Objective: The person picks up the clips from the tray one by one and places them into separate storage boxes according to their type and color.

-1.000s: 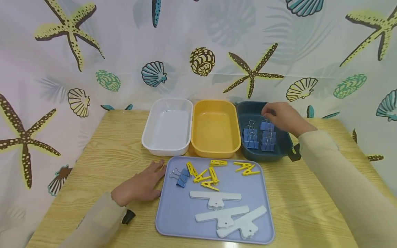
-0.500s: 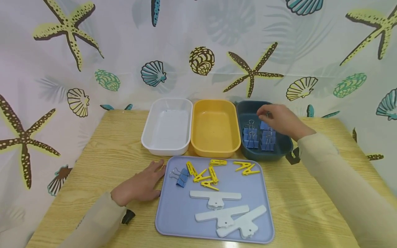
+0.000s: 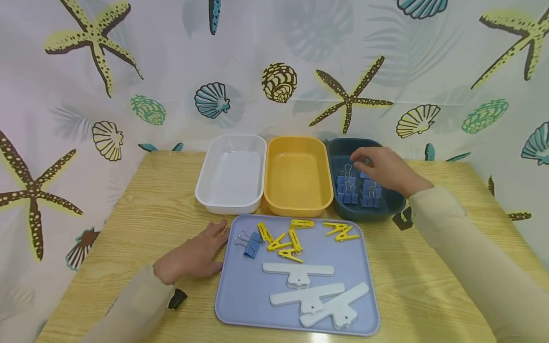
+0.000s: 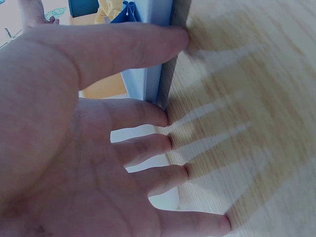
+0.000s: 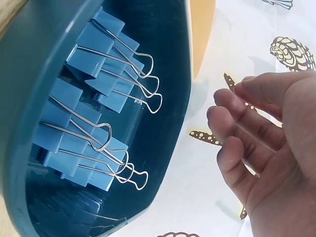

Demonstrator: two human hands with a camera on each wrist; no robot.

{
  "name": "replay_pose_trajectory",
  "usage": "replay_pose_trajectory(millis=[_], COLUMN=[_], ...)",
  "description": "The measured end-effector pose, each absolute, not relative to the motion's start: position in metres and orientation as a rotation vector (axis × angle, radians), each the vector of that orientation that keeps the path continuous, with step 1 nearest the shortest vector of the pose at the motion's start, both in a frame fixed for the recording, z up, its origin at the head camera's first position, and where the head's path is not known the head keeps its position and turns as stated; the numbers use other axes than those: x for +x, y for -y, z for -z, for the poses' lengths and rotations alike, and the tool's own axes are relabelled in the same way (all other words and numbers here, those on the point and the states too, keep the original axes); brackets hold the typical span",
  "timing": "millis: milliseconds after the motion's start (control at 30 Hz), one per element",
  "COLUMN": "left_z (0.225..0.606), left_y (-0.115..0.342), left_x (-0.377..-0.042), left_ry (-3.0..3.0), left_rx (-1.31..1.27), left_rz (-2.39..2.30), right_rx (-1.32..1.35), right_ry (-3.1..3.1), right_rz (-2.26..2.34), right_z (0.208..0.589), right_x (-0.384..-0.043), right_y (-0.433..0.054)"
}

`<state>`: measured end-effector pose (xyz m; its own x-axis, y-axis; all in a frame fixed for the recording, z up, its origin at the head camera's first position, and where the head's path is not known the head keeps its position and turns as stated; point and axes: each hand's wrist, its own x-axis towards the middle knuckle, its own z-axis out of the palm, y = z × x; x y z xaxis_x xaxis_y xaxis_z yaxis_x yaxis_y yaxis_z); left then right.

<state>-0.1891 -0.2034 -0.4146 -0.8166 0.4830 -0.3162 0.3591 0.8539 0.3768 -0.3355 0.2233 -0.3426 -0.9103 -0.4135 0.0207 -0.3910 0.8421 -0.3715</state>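
My right hand hovers over the dark teal bin, fingers loosely bent with nothing between them in the right wrist view. Under it, several blue binder clips stand in two rows inside the bin, wire handles up; the hand hides part of one row in the head view. My left hand rests on the table at the left edge of the lavender tray, its fingers straight and spread. Near those fingertips, a blue binder clip lies on the tray.
Yellow clothespins lie along the tray's upper half, and three white bag clips below them. A white bin and a yellow bin stand left of the teal one. A patterned cloth hangs behind the table.
My right hand has shifted a little left above the teal bin, away from the binder clip that was right below its fingertips. The left hand has stayed still.
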Motion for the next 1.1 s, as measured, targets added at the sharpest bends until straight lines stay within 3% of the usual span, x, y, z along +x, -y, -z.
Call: replay_pose_trajectory(millis=[1100], left_z=[0.411], left_y=[0.203], left_x=[-0.189], left_ry=[-2.609], left_rx=[0.616], left_rz=[-0.417], right_rx=[-0.727], right_ry=[-2.953], right_rz=[0.534], right_z=[0.336], right_x=[-0.317], right_y=[-0.2])
